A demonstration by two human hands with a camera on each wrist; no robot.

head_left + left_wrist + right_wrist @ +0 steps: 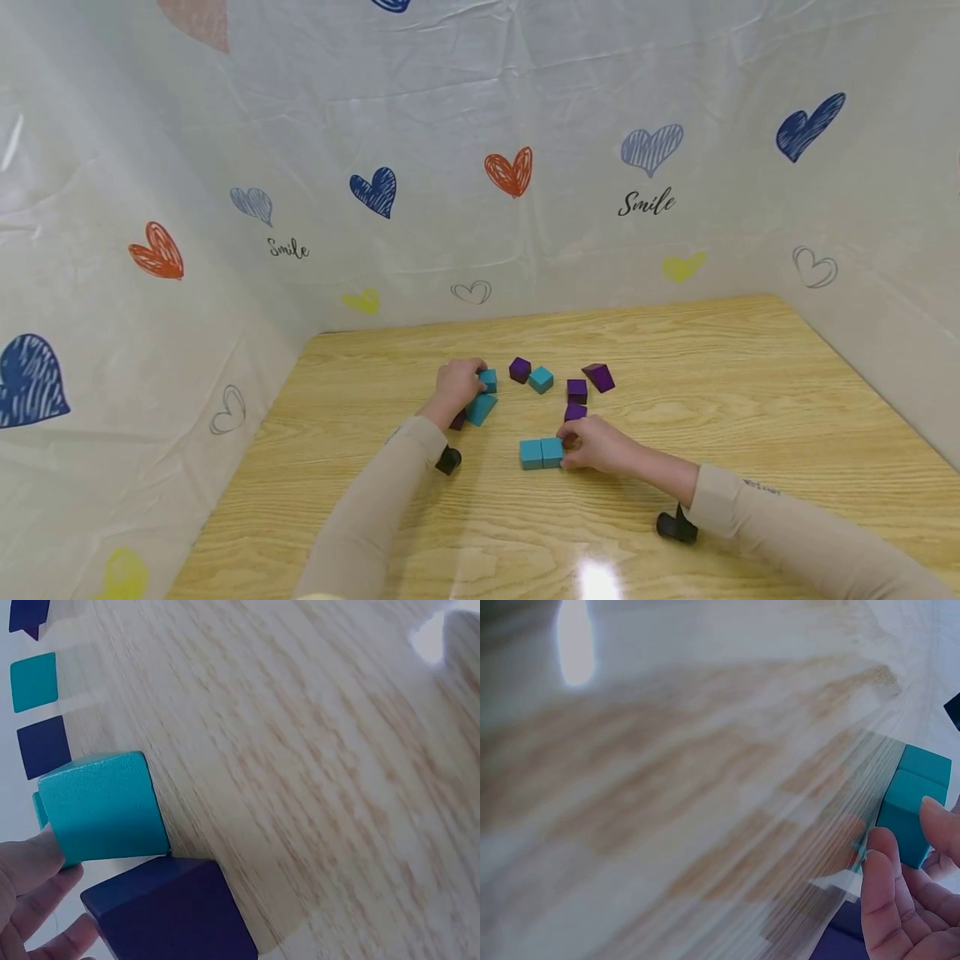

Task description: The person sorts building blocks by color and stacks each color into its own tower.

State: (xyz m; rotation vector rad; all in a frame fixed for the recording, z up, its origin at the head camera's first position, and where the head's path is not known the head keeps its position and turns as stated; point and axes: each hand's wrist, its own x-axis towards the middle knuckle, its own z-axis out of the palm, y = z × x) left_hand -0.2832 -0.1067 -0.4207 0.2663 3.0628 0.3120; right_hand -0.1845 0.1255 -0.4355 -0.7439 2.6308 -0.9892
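My left hand [457,388] grips a blue cube [488,381] at the left of the blocks. Just below that cube lies a blue wedge-shaped block [481,409], large in the left wrist view, with a dark purple block [176,911] beside it. Nearer to me, two blue cubes [531,455] stand side by side, touching. My right hand [600,446] pinches the right-hand cube [906,814] of this pair between thumb and fingers. A purple cube [576,413] sits just behind the right hand, partly hidden by it.
Farther back on the wooden table [337,417] are a purple cube [520,370], a blue cube [542,380], another purple cube [577,391] and a purple wedge [600,377]. A white sheet [435,242] with printed hearts hangs behind and at both sides.
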